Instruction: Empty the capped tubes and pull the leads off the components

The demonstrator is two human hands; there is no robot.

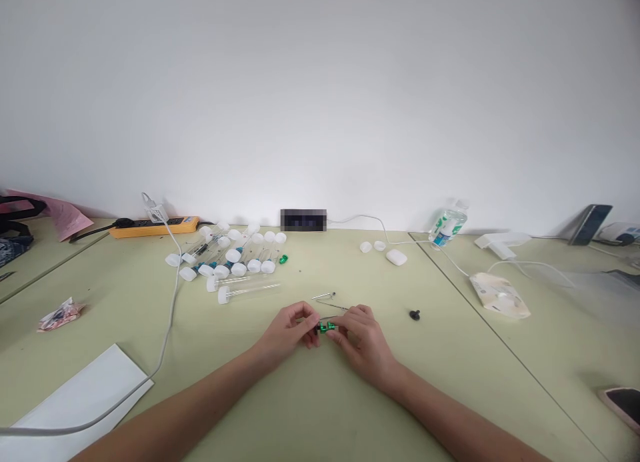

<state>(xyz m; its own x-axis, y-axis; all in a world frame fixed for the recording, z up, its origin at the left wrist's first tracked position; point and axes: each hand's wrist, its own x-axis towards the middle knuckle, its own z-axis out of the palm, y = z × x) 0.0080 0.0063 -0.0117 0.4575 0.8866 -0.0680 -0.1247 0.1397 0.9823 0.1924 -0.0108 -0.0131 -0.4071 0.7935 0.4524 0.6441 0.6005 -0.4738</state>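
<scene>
The left hand [291, 326] and right hand [364, 341] are pinching opposite ends of a small glossy green spool-shaped piece [327, 327]; its left end is looking black to me.

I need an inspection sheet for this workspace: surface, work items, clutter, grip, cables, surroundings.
Surface: pale green table, seams visible.
Work items: green metallic part, held; thin metal rod beyond it; black knob-like piece further right.
Clutter: white-capped clear tubes, crumpled packet, bottle, white sheet.
Grip: left hand and right hand both have fingers on the green metallic part.
Cables: pale cable runs from the orange power strip across the white sheet.
Surroundings: plain pale wall behind.
</scene>
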